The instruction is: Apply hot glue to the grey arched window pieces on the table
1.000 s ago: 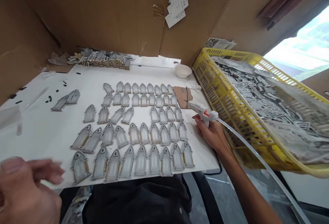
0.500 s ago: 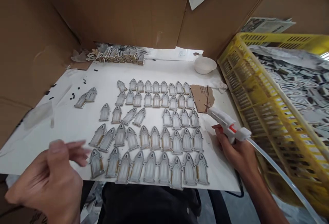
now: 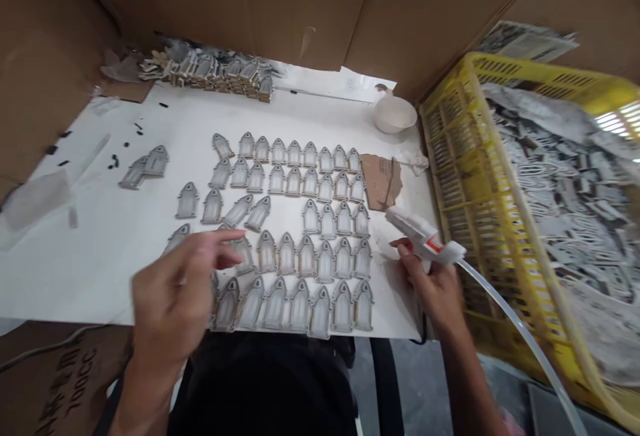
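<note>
My right hand [image 3: 430, 279] is wrapped round a white glue gun [image 3: 417, 233] with a red part and a translucent glue stick trailing from its back. The nozzle points up and left, near a torn cardboard piece [image 3: 381, 181]. My left hand [image 3: 185, 283], slightly blurred, hovers over the left end of the lower rows with its fingers apart and nothing seen in them. Several rows of small grey arched frames [image 3: 287, 254] lie on the white table [image 3: 95, 256]; my left hand hides some of them. Two more frames [image 3: 156, 161] overlap at the left.
A pile of frames [image 3: 220, 76] lies at the back left, with small black bits in front. A white bowl [image 3: 395, 115] stands at the back right. Beside the table is a yellow crate [image 3: 455, 149] full of parts. Cardboard walls [image 3: 225, 3] rise behind.
My left hand has moved right, over the frames. My right hand still holds the glue gun, now lower and further left in view. The view has shifted, showing more of the crate.
</note>
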Motion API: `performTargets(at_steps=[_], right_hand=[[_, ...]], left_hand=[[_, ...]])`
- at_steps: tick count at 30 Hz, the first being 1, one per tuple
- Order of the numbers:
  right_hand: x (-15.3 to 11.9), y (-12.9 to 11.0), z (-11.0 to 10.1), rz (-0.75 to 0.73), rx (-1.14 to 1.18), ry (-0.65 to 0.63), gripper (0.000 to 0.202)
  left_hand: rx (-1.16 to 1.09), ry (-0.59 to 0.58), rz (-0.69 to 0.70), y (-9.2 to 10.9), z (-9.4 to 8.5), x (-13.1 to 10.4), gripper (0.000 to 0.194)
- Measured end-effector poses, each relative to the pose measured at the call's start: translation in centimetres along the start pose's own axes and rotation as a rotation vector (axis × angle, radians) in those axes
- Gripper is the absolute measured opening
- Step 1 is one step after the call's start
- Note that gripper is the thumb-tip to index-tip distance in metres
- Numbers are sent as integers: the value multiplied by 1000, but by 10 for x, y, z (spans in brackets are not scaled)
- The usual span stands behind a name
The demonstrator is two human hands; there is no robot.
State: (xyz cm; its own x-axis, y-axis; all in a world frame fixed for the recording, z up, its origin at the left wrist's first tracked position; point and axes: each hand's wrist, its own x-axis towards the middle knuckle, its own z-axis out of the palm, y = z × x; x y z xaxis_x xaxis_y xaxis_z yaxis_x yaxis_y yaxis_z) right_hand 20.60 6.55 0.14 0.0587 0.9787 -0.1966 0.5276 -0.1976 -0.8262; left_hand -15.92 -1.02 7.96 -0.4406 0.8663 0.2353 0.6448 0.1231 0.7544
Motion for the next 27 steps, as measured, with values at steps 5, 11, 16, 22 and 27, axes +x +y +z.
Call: performTargets(at_steps=[5,11,16,22,27], right_hand=[[3,-13,0,57,15,-146,66],[4,-10,1,82,-13,-176,66],[3,-15,-3,94,-47,-189,66],[5,-21,-1,53,-99,-164,64],[4,-21,0,-11,-147,-109,55]], left_hand=[[185,-525,302,35,66,-12,44],[314,-567,523,52,139,-23,52],[351,-538,537,48,159,-11,52],[326,-511,509,41,164,-7,46],[327,-533,513,41,163,-7,46]])
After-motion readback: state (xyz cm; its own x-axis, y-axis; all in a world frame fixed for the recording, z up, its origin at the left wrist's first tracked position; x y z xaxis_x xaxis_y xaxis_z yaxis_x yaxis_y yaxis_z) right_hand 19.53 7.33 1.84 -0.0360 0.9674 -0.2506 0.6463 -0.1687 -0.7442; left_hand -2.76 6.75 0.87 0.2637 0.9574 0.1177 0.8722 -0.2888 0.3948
